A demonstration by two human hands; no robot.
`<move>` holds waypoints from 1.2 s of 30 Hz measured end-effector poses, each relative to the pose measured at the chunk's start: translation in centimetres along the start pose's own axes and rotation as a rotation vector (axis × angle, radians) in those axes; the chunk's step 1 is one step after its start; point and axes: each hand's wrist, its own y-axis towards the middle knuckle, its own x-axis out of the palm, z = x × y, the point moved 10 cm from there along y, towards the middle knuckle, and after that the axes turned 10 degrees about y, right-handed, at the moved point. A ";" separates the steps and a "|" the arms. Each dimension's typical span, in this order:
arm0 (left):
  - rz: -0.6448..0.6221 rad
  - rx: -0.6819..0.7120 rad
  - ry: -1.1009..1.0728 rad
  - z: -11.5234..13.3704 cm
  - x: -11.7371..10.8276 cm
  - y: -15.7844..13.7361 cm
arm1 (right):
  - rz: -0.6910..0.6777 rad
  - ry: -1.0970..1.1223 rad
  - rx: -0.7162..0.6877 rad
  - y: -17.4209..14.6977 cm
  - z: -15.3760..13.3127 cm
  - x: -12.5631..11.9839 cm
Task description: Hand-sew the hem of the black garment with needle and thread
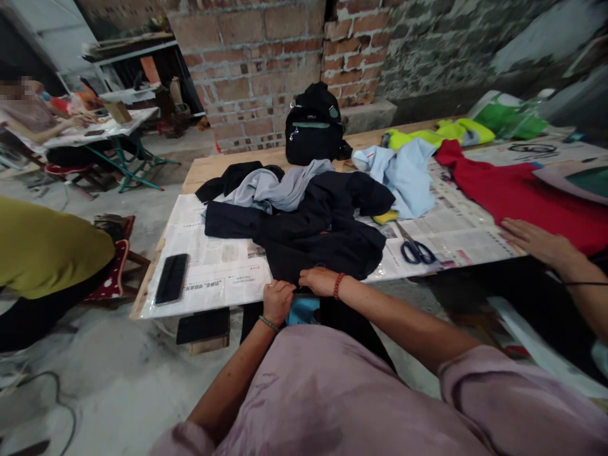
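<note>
A dark garment [327,244] lies bunched on the newspaper-covered table [237,256], its near edge reaching the table's front. At that edge my left hand [278,301] is closed on the cloth. Just to its right my right hand [320,280] pinches the same edge, fingers curled. The fingertips of both hands are partly hidden, and any small item between them is too small to make out. Behind the dark cloth lies a grey garment [289,183], with a light blue one [403,174] to the right. Blue-handled scissors [417,251] rest right of the dark garment.
A black phone [171,278] lies near the table's left corner. At the back stands a black backpack [314,123]. On the right, another person's hand [536,240] rests by a red garment [527,187]. A person in yellow-green [52,247] sits at left.
</note>
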 end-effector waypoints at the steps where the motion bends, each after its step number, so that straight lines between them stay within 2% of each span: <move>1: 0.001 -0.003 0.000 0.0 0.0 0.0 | -0.011 -0.005 -0.015 0.1 -0.2 -0.1; 9: 0.038 -0.016 -0.031 -0.4 0.2 -0.2 | -0.089 -0.055 -0.079 0.9 -1.3 -0.2; 17: 0.046 -0.085 -0.106 -1.2 0.3 0.0 | -0.049 0.036 -0.073 1.0 -1.4 -0.4; 20: 0.071 -0.120 -0.204 -1.7 -0.1 0.2 | 0.048 0.230 -0.007 1.3 -0.4 -1.4; 22: 0.081 -0.136 -0.262 -1.9 -0.2 0.2 | 0.134 0.469 0.085 1.5 0.9 -1.9; 26: 0.063 -0.141 -0.309 -2.0 -0.5 0.2 | 0.209 1.040 0.361 1.7 3.9 -0.1; 28: 0.056 -0.140 -0.321 -2.0 -0.6 0.2 | 0.254 1.238 0.433 1.6 4.4 0.9; 32: 0.050 -0.134 -0.340 -1.8 -0.7 0.2 | 0.298 1.491 0.483 1.6 4.7 2.2; 36: 0.020 -0.123 -0.309 -1.6 -0.4 0.2 | 0.258 1.592 0.501 1.5 4.7 3.0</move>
